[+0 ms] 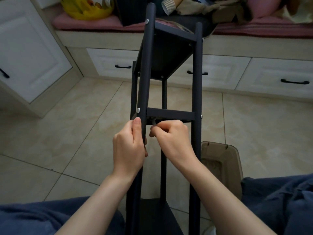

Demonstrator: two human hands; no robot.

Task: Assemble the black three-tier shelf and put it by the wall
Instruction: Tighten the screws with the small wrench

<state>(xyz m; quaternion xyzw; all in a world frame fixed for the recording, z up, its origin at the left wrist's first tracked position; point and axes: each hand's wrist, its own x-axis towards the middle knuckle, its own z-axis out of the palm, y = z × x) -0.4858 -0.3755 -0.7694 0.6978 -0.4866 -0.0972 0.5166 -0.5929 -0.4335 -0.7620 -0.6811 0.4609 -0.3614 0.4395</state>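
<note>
The black three-tier shelf (pixel 196 78) lies tilted away from me between my knees, its far end resting near the window seat. My left hand (pixel 128 146) grips the near left post just below the middle tier (pixel 171 114). My right hand (pixel 171 138) pinches a small silver hex key (pixel 153 123), whose tip sits under the middle tier's left corner. Silver screw heads (pixel 138 109) show on the posts. The lowest tier (pixel 152 216) is at the bottom, partly hidden by my arms.
A brown translucent plastic bin (pixel 221 163) stands on the tiled floor to the right of the shelf. White drawers (pixel 271 77) and a cushioned window seat (pixel 254 28) with bags and paper cups cross the back. A white cabinet (pixel 25 56) is at left.
</note>
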